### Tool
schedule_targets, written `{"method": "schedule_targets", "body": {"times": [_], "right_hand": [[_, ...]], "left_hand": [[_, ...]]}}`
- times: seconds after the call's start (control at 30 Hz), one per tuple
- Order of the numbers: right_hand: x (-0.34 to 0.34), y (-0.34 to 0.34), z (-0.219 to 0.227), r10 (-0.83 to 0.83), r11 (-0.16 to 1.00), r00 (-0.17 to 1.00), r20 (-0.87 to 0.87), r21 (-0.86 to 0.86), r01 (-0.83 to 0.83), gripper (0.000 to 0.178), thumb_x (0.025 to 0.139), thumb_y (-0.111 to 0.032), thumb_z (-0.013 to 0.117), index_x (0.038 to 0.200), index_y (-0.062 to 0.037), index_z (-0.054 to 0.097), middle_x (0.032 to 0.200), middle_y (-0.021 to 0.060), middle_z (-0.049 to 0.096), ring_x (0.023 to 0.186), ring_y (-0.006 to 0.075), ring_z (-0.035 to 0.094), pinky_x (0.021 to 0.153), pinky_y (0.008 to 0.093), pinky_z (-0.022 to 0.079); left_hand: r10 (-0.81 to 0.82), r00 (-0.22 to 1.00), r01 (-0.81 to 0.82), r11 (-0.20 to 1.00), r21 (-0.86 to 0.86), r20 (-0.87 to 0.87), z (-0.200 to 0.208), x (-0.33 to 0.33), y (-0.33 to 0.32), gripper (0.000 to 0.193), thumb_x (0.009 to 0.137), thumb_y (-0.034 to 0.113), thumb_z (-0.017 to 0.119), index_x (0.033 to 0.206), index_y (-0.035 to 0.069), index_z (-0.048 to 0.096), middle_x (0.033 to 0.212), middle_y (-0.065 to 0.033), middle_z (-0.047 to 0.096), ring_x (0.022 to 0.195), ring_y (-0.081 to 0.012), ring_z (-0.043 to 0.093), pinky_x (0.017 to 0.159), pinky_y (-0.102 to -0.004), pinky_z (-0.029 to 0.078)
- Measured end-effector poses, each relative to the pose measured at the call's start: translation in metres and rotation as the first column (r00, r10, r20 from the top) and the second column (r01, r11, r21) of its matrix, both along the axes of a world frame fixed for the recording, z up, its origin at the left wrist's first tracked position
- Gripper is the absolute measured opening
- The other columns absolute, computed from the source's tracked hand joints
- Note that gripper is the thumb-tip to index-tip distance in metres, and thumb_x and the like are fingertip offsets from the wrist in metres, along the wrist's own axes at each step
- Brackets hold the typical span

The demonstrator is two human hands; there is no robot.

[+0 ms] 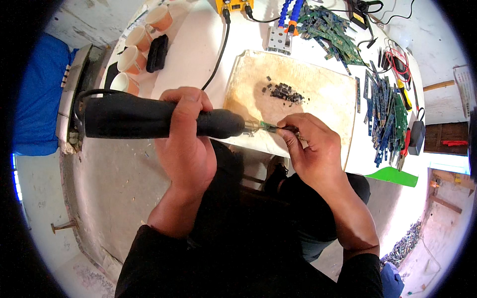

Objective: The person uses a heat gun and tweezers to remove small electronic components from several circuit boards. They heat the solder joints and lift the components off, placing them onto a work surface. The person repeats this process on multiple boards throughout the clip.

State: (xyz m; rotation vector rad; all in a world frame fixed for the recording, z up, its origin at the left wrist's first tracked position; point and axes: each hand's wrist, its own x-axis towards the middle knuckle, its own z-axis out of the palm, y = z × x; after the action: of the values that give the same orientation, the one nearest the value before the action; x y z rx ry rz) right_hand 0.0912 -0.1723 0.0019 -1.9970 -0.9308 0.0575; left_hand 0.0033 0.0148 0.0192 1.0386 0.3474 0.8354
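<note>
The left hand [186,144] had its fingers clamped round a black hot-air tool [149,119], nozzle pointing to 3 o'clock. The right hand [310,146] pinched tweezers [284,128] on a small green board [267,127] at the nozzle tip. At 12 o'clock, black chips [284,92] lay on a worn board [318,99]; green strips [387,114] covered the desk [198,44] at 2 o'clock.

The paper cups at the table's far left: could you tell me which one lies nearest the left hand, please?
The lowest cup of the four, just above the black tool that the left hand grips; the other three line up farther away.
</note>
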Motion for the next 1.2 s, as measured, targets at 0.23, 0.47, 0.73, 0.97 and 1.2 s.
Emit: {"method": "schedule_targets", "body": {"times": [0.23,0.47,0.73,0.97,1.2], "right_hand": [[0.0025,0.0014,0.0039,0.01,1.0,0.999,-0.036,-0.003,-0.01,0.01,0.087,0.0,0.072,0.096,0.0013,0.068,0.092,0.0174,0.069,0.082,0.0363,0.068,0.073,0.0387,0.056],[0.0018,0.0013,0.0029,0.003,1.0,0.998,-0.062,0.027,-0.001,0.009,0.088,0.0,0.072,0.095,0.0021,0.068,0.092,0.017,0.069,0.082,0.0356,0.068,0.072,0.0379,0.055],[0.0017,0.0018,0.0016,0.006,1.0,0.998,-0.068,0.021,-0.004,0.01,0.087,0.0,0.072,0.096,0.0018,0.068,0.092,0.0169,0.069,0.083,0.0355,0.068,0.073,0.0382,0.055],[0.0019,0.003,0.0012,0.009,1.0,0.999,-0.037,0.014,-0.009,0.01,0.087,0.001,0.073,0.096,0.0017,0.068,0.092,0.0169,0.069,0.083,0.0358,0.069,0.073,0.0386,0.055],[0.001,0.0022,-0.0002,0.024,0.999,0.999,-0.047,0.023,-0.023,0.01,0.087,0.001,0.072,0.096,0.0018,0.067,0.092,0.0163,0.068,0.083,0.0355,0.068,0.073,0.0383,0.055]], "left_hand": [[0.036,0.997,-0.034,0.999,0.04,-0.062,0.003,0.0005,-0.0006,0.005,0.095,0.007,0.062,0.094,0.005,0.057,0.087,-0.0059,0.056,0.084,-0.0141,0.054,0.085,-0.0296,0.044],[0.025,0.998,-0.024,0.999,0.021,-0.054,0.0008,0.0007,-0.0001,0.006,0.095,0.007,0.062,0.096,0.005,0.057,0.087,-0.0056,0.056,0.084,-0.0139,0.053,0.087,-0.0296,0.043],[0.01,1.0,-0.01,1.0,0.018,-0.004,-0.0005,0.0008,0.0005,0.005,0.096,0.006,0.061,0.097,0.004,0.056,0.088,-0.0053,0.055,0.085,-0.0134,0.053,0.086,-0.0291,0.043],[0.009,1.0,-0.009,1.0,0.028,0.003,-0.0013,0.0009,0.0014,0.003,0.097,0.005,0.06,0.096,0.003,0.058,0.088,-0.0056,0.056,0.084,-0.0131,0.053,0.086,-0.0287,0.043],[0.014,1.0,-0.014,0.999,0.043,0.003,-0.0039,0.0006,0.0001,0.003,0.096,0.005,0.061,0.096,0.003,0.059,0.087,-0.0054,0.057,0.083,-0.0135,0.054,0.085,-0.0291,0.044]]}}
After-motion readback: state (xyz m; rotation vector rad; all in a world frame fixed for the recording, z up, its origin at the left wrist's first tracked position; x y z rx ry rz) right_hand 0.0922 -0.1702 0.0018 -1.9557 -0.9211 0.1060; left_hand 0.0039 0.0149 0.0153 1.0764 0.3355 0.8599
